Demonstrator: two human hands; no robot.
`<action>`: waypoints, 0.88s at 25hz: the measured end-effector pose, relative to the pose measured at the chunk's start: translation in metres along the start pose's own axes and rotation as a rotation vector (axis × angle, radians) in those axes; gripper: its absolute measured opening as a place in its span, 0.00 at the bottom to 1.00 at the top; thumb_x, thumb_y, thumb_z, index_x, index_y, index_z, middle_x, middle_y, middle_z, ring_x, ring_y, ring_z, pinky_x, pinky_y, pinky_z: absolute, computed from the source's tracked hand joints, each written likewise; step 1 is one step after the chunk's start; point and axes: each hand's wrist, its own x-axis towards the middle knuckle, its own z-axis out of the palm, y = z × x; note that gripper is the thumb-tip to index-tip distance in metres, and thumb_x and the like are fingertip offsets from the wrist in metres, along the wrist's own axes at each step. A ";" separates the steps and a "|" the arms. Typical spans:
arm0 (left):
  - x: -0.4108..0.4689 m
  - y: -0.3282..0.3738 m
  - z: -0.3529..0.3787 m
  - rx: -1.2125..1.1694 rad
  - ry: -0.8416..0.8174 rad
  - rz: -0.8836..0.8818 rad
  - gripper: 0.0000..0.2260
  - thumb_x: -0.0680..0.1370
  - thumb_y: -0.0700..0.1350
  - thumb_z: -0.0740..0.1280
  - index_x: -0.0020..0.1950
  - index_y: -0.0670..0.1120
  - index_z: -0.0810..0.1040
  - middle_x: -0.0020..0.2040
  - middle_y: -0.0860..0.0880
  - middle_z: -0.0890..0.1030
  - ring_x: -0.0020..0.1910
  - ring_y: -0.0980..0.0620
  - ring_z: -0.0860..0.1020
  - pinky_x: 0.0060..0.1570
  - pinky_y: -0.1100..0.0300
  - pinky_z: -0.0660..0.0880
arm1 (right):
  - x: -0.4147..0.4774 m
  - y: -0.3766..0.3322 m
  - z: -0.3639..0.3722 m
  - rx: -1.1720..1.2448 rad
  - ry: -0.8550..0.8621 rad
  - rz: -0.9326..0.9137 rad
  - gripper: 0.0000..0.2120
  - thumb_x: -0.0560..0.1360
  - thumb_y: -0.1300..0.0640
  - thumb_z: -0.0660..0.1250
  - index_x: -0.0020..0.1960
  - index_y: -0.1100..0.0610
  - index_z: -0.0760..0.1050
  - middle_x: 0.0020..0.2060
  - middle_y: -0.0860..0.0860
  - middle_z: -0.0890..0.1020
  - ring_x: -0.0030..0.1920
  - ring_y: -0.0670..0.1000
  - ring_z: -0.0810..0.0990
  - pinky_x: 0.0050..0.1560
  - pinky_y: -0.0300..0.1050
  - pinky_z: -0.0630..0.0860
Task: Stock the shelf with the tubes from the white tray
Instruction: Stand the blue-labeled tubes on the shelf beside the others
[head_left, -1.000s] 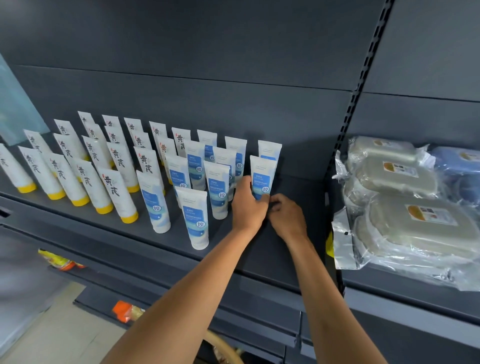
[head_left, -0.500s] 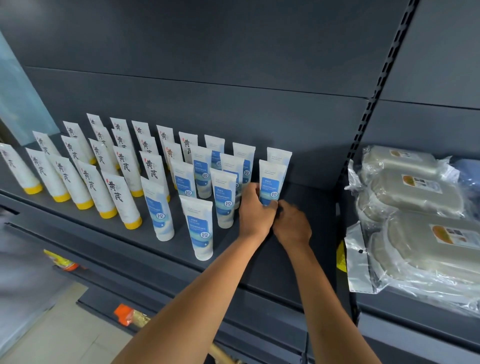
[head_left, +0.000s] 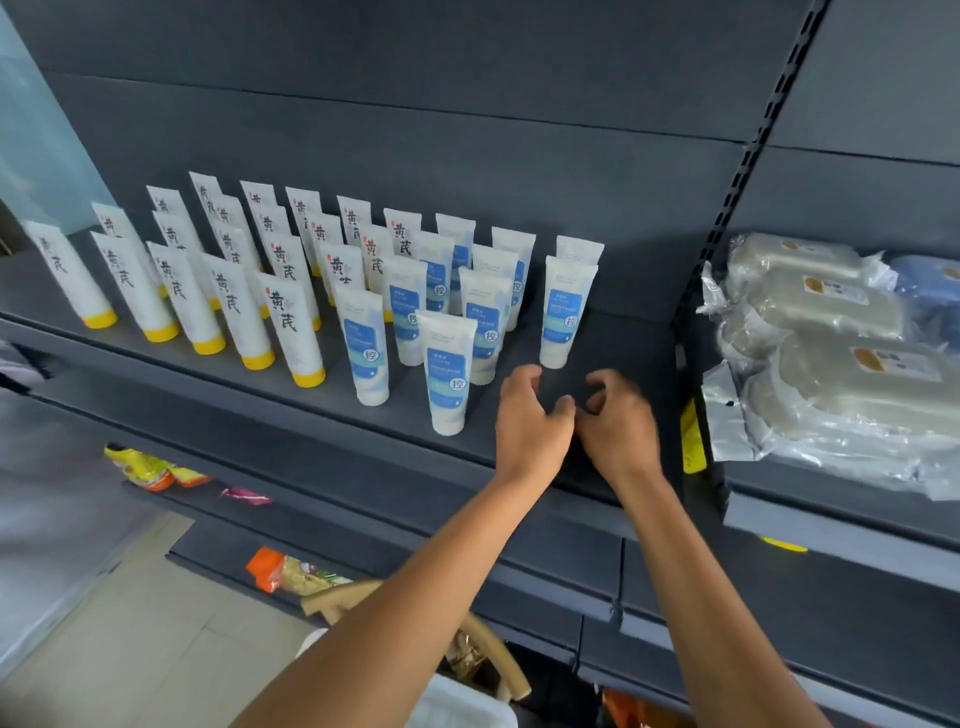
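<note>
Tubes (head_left: 483, 322) are standing cap-down in rows on the dark shelf (head_left: 374, 447). Yellow-cap tubes (head_left: 291, 322) w/ black characters are filling the left part, and blue-label tubes (head_left: 363, 348) w/ white caps are filling the middle. The rightmost blue-label tube (head_left: 563, 317) is standing upright at the right end of the group. 1 more tube (head_left: 579, 252) is standing right behind it, w/ a gap separating these 2 from the rest.

Both hands are hovering over the shelf's front strip, just in front of that rightmost tube, not touching it. L hand (head_left: 530, 421) is holding nothing, thumb raised, fingers loosely curled. R hand (head_left: 621, 426) is sitting just beside it, fingertips nearly meeting, fingers also loosely curled round nothing. It's blurring a bit, so finer detail isn't readable.

Plastic-wrapped packs (head_left: 857, 374) are lying stacked in the next bay to the right, past the slotted upright (head_left: 727, 218). Snack packets (head_left: 140, 467) are lying on the lower shelves at left.
</note>
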 end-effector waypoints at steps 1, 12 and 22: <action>-0.016 -0.002 -0.009 -0.029 -0.017 0.008 0.22 0.79 0.43 0.69 0.72 0.47 0.70 0.68 0.50 0.75 0.66 0.54 0.76 0.68 0.55 0.74 | -0.016 -0.001 -0.004 -0.002 0.019 -0.018 0.20 0.75 0.52 0.72 0.66 0.56 0.75 0.48 0.51 0.79 0.50 0.54 0.79 0.45 0.49 0.77; -0.198 -0.113 -0.173 -0.165 0.073 0.004 0.14 0.80 0.39 0.69 0.65 0.47 0.77 0.57 0.51 0.82 0.58 0.55 0.81 0.53 0.66 0.77 | -0.233 -0.015 0.024 0.000 0.073 -0.120 0.23 0.75 0.54 0.73 0.69 0.50 0.74 0.55 0.47 0.72 0.51 0.47 0.70 0.46 0.32 0.68; -0.299 -0.344 -0.207 0.315 -0.179 -0.647 0.18 0.77 0.51 0.71 0.64 0.45 0.76 0.60 0.49 0.80 0.59 0.50 0.79 0.53 0.60 0.71 | -0.391 0.080 0.150 -0.163 -0.431 0.337 0.22 0.77 0.55 0.72 0.70 0.53 0.72 0.64 0.51 0.73 0.60 0.52 0.77 0.58 0.45 0.76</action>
